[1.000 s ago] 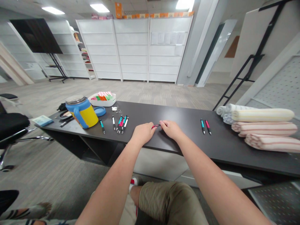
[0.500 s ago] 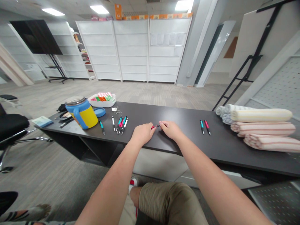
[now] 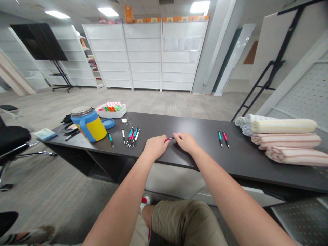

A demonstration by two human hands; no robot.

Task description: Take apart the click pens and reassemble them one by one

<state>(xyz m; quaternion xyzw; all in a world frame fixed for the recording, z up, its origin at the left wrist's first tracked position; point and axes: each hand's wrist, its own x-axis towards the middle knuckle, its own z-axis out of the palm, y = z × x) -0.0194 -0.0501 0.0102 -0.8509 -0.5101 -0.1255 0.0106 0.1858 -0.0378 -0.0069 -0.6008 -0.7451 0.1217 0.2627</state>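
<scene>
A red pen with dark parts (image 3: 169, 138) is held level between my two hands, low over the dark tabletop (image 3: 164, 124). My left hand (image 3: 156, 147) is closed on one end of it. The fingertips of my right hand (image 3: 185, 141) pinch the other end. Left of my hands lies a group of several pens (image 3: 132, 137) in teal, red and white, with a white pen (image 3: 123, 136) beside it. A single teal pen (image 3: 111, 140) rests farther left. To the right, a teal pen (image 3: 220, 138) and a red pen (image 3: 226, 139) lie side by side.
A blue and yellow jug (image 3: 89, 124) stands at the left, with a blue lid (image 3: 108, 123) and a white tray (image 3: 123, 112) of colourful packets behind it. Rolled towels (image 3: 287, 140) are stacked at the right end. White cord (image 3: 125, 120) lies near the back edge.
The view shifts very slightly. Both hands keep hold of the red pen in nearly the same place, and the other things stay where they were.
</scene>
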